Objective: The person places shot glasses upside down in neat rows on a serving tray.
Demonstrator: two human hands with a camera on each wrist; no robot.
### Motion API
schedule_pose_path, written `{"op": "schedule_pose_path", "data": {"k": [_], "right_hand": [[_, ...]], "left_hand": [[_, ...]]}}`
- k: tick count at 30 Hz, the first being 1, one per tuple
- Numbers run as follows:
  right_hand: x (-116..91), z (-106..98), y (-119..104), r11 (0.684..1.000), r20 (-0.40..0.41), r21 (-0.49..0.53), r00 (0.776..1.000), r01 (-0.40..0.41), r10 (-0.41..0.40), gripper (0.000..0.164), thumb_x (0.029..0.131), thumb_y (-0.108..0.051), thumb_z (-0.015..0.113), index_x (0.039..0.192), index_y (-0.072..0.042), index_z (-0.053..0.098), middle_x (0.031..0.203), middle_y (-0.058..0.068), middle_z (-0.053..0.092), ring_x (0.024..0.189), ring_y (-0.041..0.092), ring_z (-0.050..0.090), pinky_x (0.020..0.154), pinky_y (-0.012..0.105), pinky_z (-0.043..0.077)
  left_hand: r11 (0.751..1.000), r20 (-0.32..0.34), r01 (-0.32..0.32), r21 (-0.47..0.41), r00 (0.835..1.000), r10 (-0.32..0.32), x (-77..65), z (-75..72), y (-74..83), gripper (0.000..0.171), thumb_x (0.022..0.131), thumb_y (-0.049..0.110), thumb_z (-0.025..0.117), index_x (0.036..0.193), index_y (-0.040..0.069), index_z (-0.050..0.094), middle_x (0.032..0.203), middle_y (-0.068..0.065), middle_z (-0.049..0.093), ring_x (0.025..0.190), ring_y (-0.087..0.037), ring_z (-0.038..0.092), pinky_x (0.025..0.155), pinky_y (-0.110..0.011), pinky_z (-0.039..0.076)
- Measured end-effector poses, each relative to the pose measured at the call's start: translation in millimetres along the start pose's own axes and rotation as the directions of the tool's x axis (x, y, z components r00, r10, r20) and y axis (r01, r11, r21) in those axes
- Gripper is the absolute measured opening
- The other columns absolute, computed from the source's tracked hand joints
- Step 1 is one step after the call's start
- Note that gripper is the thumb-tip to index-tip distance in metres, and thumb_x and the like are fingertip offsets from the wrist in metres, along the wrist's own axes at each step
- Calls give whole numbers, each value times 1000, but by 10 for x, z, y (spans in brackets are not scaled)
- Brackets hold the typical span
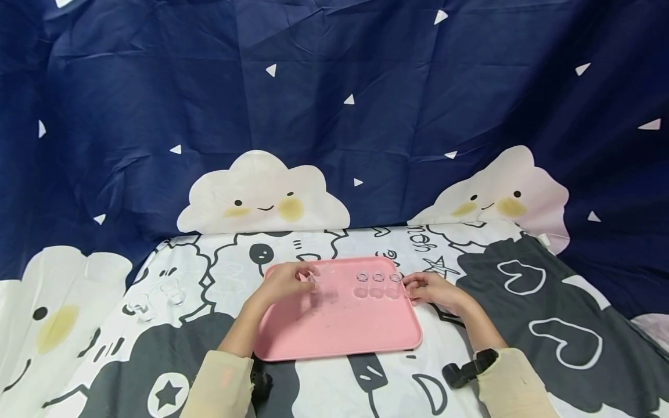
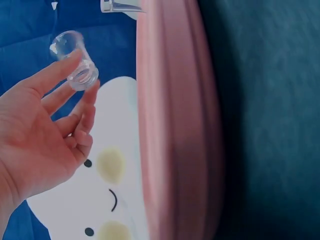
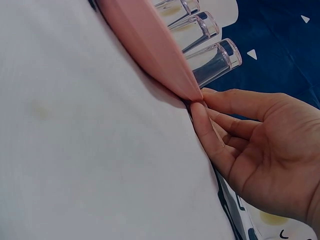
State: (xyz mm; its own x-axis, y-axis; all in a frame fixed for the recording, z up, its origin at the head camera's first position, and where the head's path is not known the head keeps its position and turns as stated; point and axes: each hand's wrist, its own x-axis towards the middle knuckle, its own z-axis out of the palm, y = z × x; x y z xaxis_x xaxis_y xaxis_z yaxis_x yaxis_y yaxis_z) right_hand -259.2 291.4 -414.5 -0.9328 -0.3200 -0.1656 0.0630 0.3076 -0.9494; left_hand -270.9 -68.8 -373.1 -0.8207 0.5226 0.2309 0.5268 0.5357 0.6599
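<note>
My left hand (image 1: 284, 283) is over the left part of a pink tray (image 1: 334, 334). It pinches a small clear glass (image 2: 84, 75) between thumb and fingertips, tilted in the left wrist view. On the tray's right side stand three similar clear glasses (image 1: 377, 285) in a row, close together. My right hand (image 1: 435, 289) is at the tray's right edge, beside the end glass (image 3: 220, 62) of the row. In the right wrist view its thumb and forefinger pinch the tray rim (image 3: 187, 82).
More clear glasses (image 1: 175, 292) lie on the patterned cloth (image 1: 418, 331) left of the tray; their number is hard to tell. A dark blue curtain (image 1: 324, 116) with clouds and white triangles hangs behind the table.
</note>
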Motion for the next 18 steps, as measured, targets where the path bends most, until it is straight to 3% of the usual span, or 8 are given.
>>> {"op": "schedule_pose_path", "data": {"k": [5,10,15,18], "right_hand": [[4,-4,11,1000,17,0,1000,11,-11,40,88,-2,55,122,15,42,93,11,51,83,16,54,74,33,50],[9,-6,15,1000,19,3,1000,9,-9,40,89,-3,56,123,15,42,92,10,51,83,16,54,75,34,50],[5,-3,4,1000,18,5,1000,7,-7,40,89,-3,55,123,15,42,92,10,50,83,16,53,75,34,49],[1,0,-6,1000,12,4,1000,3,-3,40,89,-2,55,122,15,42,92,10,51,83,16,53,75,34,50]], "left_hand": [[1000,-28,-12,11,1000,12,32,32,11,27,79,9,67,105,2,66,82,-4,61,63,-13,49,58,-26,41],[998,-97,61,30,994,-57,61,76,49,30,78,11,69,107,3,66,84,-2,60,70,-15,47,65,-30,39],[988,-164,157,-3,974,-156,79,112,81,30,74,14,74,100,6,60,85,1,59,72,-14,45,66,-29,37],[988,-194,152,-11,969,-151,96,137,85,28,73,11,75,95,7,59,86,1,61,71,-14,45,66,-29,37]]}}
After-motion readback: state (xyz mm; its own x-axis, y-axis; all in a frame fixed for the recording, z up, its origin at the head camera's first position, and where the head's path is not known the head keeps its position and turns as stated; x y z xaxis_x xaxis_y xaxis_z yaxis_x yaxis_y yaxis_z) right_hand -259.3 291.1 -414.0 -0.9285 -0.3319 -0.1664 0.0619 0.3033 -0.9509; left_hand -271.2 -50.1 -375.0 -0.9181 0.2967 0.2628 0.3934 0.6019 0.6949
